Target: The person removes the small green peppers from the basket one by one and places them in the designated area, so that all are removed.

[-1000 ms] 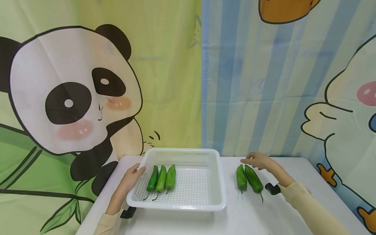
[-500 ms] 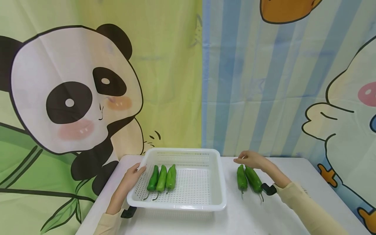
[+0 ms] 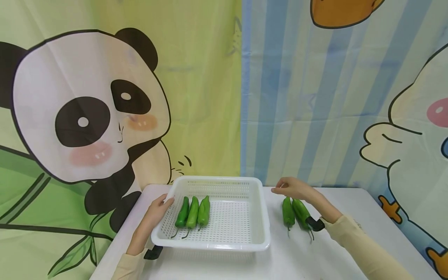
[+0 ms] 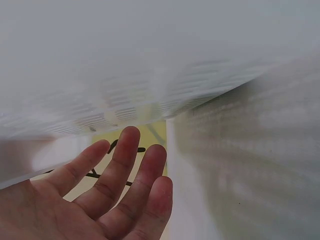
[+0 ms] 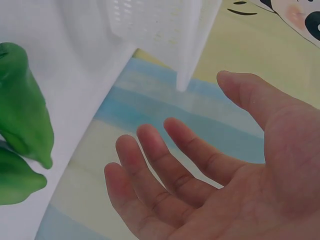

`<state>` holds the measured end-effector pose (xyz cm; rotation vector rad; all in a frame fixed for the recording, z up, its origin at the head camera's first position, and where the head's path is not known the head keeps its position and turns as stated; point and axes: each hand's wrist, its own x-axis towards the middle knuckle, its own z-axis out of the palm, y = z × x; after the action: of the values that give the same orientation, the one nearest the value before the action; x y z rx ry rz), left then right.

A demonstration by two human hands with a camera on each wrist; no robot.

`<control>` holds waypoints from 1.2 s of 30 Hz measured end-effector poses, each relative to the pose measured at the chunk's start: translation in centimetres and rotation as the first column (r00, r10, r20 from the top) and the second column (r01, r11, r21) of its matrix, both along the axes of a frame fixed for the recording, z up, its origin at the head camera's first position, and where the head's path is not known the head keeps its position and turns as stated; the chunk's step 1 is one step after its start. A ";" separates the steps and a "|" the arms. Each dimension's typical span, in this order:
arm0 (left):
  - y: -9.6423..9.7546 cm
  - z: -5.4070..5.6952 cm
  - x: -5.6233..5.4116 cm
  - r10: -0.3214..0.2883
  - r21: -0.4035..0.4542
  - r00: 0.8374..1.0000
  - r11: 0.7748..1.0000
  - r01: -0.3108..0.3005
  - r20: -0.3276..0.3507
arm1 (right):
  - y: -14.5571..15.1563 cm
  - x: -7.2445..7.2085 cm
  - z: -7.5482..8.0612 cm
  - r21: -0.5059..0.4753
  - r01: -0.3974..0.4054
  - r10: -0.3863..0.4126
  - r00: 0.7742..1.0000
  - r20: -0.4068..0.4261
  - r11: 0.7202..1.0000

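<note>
In the head view, my left hand (image 3: 156, 213) holds the left side of a white plastic basket (image 3: 210, 246), its thumb over the rim. The left wrist view shows the loosely bent fingers (image 4: 125, 155) outside the basket wall; the thumb is hidden there. Three green peppers (image 3: 192, 212) lie side by side in the basket's left half, stems toward me. My right hand (image 3: 294, 188) hovers beyond two more green peppers (image 3: 288, 213) on the table, holding nothing. In the right wrist view its fingers (image 5: 160, 155) are spread and relaxed, the peppers' tips off to the left.
The white table (image 3: 294, 256) ends close behind the basket, against a printed curtain (image 3: 206, 97) with a panda. A black wrist strap piece (image 3: 315, 224) on the right arm overlaps the right-hand pepper in the head view.
My right hand has drifted left above the far ends of the two table peppers, toward the basket. My left hand, the basket and all the peppers stay in place.
</note>
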<state>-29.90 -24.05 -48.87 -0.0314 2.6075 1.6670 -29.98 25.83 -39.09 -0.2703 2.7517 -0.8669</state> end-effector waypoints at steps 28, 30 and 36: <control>0.0 0.2 0.1 0.003 -0.018 1.000 1.000 -0.003 -0.001 | -5.9 0.4 1.5 0.000 -0.141 0.139 0.978 -0.152 0.990; 0.0 0.2 0.2 -0.001 -0.021 1.000 1.000 0.001 -0.005 | -6.4 0.4 1.5 0.001 -0.150 0.149 0.977 -0.151 0.989; 0.1 0.2 0.2 0.007 -0.016 1.000 1.000 -0.007 -0.001 | -7.7 0.8 1.7 0.009 -0.182 0.181 0.970 -0.165 0.983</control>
<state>-29.74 -23.97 -48.67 -0.0402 2.6248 1.6490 -29.21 18.17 -37.37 -0.6109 2.8171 -0.8384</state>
